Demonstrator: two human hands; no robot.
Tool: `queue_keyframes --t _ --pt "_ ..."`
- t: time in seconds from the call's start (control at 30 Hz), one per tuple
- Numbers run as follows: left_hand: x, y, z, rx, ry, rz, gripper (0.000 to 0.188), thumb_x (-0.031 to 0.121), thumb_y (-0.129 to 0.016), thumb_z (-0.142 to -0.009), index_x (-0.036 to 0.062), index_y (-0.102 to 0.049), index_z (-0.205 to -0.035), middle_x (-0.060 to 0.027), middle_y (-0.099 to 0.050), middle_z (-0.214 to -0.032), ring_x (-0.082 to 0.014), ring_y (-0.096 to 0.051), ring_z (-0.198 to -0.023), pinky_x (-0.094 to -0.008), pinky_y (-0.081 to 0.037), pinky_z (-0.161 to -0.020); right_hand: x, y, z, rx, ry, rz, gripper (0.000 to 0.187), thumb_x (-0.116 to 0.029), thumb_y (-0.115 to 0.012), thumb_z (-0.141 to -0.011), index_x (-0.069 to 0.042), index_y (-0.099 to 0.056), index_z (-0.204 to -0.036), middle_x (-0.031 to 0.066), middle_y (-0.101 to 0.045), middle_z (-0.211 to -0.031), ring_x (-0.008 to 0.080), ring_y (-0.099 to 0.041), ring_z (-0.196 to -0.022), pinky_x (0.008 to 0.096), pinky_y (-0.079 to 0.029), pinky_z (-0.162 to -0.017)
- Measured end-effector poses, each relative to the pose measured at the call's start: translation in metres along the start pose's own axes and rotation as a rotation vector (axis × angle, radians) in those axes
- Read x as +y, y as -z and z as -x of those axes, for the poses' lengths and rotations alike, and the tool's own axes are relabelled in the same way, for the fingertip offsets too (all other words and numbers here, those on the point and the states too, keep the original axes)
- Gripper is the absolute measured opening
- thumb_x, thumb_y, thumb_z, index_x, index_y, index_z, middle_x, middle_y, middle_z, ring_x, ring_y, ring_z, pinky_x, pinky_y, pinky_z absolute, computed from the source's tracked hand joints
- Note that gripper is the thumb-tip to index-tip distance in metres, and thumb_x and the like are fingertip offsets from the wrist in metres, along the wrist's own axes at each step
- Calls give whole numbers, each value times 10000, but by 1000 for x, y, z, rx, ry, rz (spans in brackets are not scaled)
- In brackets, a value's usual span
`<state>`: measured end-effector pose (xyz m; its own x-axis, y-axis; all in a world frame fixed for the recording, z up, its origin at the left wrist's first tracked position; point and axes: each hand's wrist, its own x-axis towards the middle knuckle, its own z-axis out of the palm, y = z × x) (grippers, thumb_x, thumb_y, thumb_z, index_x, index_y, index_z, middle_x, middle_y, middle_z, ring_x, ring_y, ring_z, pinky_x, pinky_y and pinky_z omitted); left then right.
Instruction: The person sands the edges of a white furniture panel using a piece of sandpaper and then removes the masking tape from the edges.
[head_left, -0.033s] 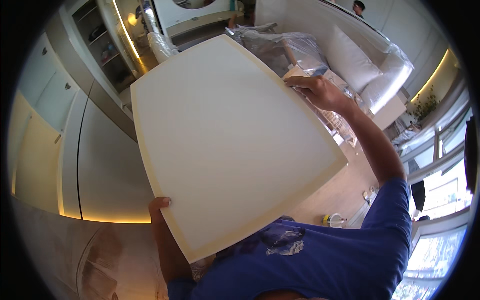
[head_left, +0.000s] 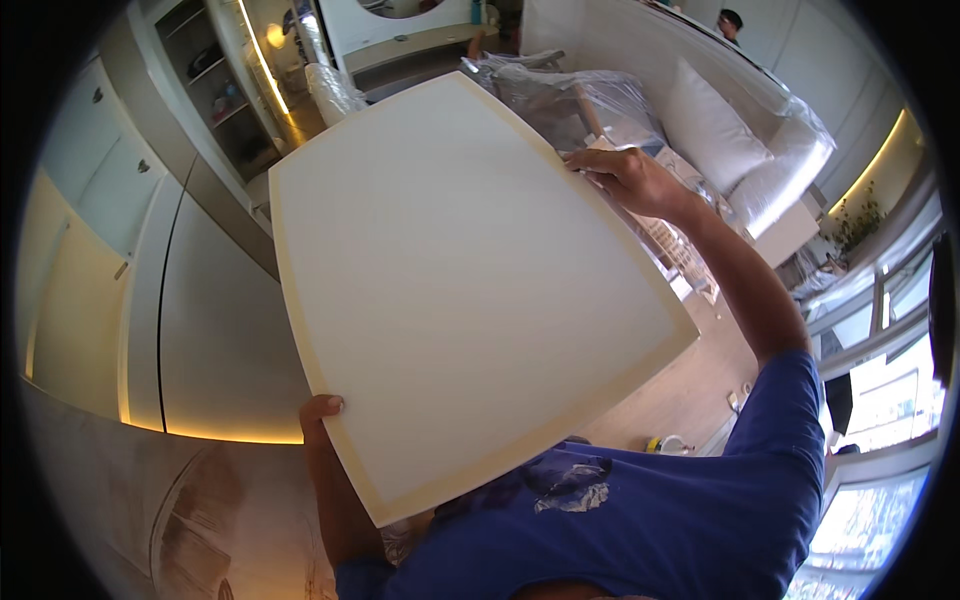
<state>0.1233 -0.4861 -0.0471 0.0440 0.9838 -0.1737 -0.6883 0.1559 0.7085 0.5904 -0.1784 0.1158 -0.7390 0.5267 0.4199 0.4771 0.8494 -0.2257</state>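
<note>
- In the head view, I am watching the white panel (head_left: pixel 470 290) slanting across the space before the blue shirt (head_left: pixel 650 500), its near edge overlapping the cloth from here.
- The left hand (head_left: pixel 322 408) is gripping the lower left edge, thumb on the face; its other fingers are hiding behind, so I cannot tell their spread.
- The right hand (head_left: pixel 638 182) is clasping the upper right edge.
- For steadiness, I am favouring even pressure at both edges and watching the corners around the plastic-wrapped furniture (head_left: pixel 615 100).

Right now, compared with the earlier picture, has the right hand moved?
Yes, slightly: the right hand shifted left and a little up against the white cushion.
</note>
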Motion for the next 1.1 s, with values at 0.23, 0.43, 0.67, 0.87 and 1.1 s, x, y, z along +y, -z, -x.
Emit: queue_keyframes --t 0.23,0.43,0.67,0.87,1.1 --pt "-8 10 16 129 -154 21 384 141 -633 -758 -69 -541 -1065 -170 -641 -944 -287 -646 -804 -376 -542 -664 91 -61 -159 18 89 44 344 -38 -600 -912 -93 -723 -1229 150 -744 -1155 335 -738 -989 409 -581 -914" --pt "-20 44 31 199 -302 -92 206 109 -644 -786 -12 -496 -864 -97 -574 -796 -223 -557 -669 -339 -467 -581 157 -113 -277 68 38 63 304 -167 -597 -927 -157 -758 -1185 161 -738 -1130 377 -713 -1007 437 -558 -937" --pt "-35 90 24 266 -613 -588 286 72 -657 -818 55 -445 -628 -12 -496 -623 -148 -454 -510 -295 -380 -484 163 -117 -285 103 -155 123 293 -224 -573 -995 -158 -744 -1224 133 -729 -1206 341 -696 -1098 409 -528 -996" --pt "-28 117 48 188 -423 -408 432 61 -709 -846 94 -376 -573 17 -448 -582 -115 -417 -487 -292 -329 -454 143 -110 -266 56 -34 38 287 -229 -592 -968 -152 -758 -1189 136 -735 -1173 358 -693 -1077 427 -534 -986" --pt "-35 67 21 199 -793 -816 450 67 -700 -902 90 -368 -598 21 -417 -576 -83 -383 -467 -280 -293 -415 196 -125 -322 118 -110 73 318 -293 -610 -955 -160 -747 -1210 146 -724 -1194 371 -693 -1068 429 -545 -965"
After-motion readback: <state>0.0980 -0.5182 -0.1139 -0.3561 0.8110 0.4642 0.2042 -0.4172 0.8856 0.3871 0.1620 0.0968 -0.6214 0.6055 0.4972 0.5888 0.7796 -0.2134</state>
